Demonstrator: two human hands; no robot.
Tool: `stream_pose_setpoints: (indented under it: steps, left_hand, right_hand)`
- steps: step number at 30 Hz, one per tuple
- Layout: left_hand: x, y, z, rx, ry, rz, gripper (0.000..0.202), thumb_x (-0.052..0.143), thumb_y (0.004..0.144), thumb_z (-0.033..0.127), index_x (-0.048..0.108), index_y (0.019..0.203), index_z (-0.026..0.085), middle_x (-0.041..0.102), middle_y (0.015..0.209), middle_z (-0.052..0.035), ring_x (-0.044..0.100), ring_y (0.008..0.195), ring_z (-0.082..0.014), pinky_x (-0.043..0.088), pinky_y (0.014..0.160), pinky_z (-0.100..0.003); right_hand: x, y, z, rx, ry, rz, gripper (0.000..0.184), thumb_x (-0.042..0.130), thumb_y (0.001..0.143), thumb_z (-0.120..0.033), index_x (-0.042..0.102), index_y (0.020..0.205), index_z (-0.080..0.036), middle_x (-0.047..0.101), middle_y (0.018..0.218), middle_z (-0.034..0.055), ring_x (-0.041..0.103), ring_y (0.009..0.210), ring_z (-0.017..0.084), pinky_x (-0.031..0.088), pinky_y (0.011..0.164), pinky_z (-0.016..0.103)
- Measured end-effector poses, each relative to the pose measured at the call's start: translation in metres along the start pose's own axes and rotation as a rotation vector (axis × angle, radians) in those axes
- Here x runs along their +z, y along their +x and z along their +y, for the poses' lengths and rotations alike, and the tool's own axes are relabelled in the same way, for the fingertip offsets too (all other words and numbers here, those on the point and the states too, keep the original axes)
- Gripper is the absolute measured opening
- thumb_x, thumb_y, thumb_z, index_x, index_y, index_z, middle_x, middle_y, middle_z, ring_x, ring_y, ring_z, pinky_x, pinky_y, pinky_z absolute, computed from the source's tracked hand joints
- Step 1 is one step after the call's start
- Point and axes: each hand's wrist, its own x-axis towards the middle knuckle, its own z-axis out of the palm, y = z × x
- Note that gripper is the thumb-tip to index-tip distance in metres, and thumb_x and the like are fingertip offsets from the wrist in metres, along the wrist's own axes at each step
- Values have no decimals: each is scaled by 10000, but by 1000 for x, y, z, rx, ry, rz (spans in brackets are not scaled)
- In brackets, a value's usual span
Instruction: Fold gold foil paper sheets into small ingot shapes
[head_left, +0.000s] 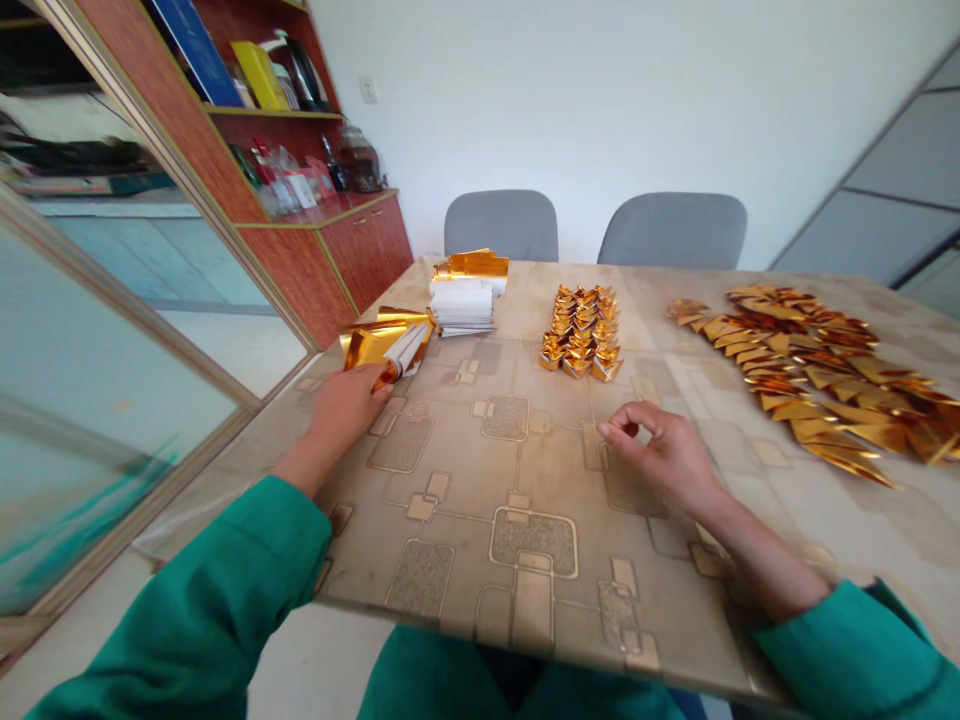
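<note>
My left hand reaches to the table's left edge and grips a gold foil sheet lying on a small loose pile there. My right hand rests on the patterned table near the middle, fingers curled into a loose pinch with nothing visible in them. Beyond the left hand lies a stack of gold and white paper sheets. A cluster of folded gold ingots sits at the centre back. Both sleeves are green.
Several folded gold triangles are spread in rows on the table's right side. Two grey chairs stand behind the table. A wooden cabinet with shelves and a glass door are on the left.
</note>
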Motion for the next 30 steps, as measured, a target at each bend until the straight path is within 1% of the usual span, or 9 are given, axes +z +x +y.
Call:
stream_pose_setpoints:
  steps: [4,10,13,18,21,22,23,27,30]
  left_hand:
    - [-2,3,7,-54,175,23,459,327,941,356,722,960,122,705,913,-216,633,864,-361,407,739,-405]
    - [-3,5,-1,-125,-12,97,440,445,900,474,728,1014,156,715,887,-160,632,801,-338,360,642,-370]
    - [-5,5,-6,-166,-183,223,392,466,892,481,707,905,172,703,829,-105,626,775,-295,371,651,-367]
    - [-17,8,-13,-270,-579,584,272,536,856,456,614,853,196,653,810,9,620,831,-212,434,732,-346]
    - [-33,5,5,-303,-766,661,284,489,882,478,574,978,224,674,954,5,629,903,-215,470,709,-358]
    - [-39,1,18,-312,-995,666,243,527,867,429,567,1014,239,682,1011,7,626,981,-225,478,739,-370]
    - [-45,-5,34,-283,-1204,647,212,578,835,348,563,1026,256,686,1073,19,606,1071,-225,482,786,-375]
    - [-51,-44,114,-175,-1744,210,147,584,798,160,602,933,214,690,1172,-17,567,1192,-218,509,909,-359]
    - [-35,-72,167,-317,-1987,-227,171,593,777,143,604,946,167,718,1033,-89,647,1068,-251,553,865,-394]
  right_hand:
    - [1,-1,3,7,-4,-13,278,596,872,-344,569,633,-204,598,603,-5,552,575,149,401,580,276]
    - [3,-2,3,3,9,-52,280,592,876,-346,565,636,-204,609,600,-5,559,581,149,407,581,269]
    - [3,-1,3,-3,15,-53,287,592,873,-353,562,629,-204,606,592,-5,554,571,148,405,576,268]
    - [3,-1,3,-1,34,-40,290,592,871,-350,557,625,-201,608,599,1,551,582,148,407,579,266]
    - [3,-1,0,-14,49,-30,290,584,879,-337,541,628,-200,594,597,-4,537,581,141,404,575,262]
    - [3,-2,-2,-24,57,-33,289,576,887,-331,534,633,-200,587,598,-6,534,581,139,406,576,261]
    - [3,-2,-5,-39,65,-40,281,564,899,-324,533,648,-201,583,605,-8,534,583,137,411,580,260]
    - [7,-9,-25,-205,39,-41,144,540,927,-325,591,923,-190,644,816,44,591,735,173,482,686,301]
    - [13,-18,-42,-341,-99,29,442,609,880,-425,516,1233,-175,629,1131,144,573,1058,278,479,893,430]
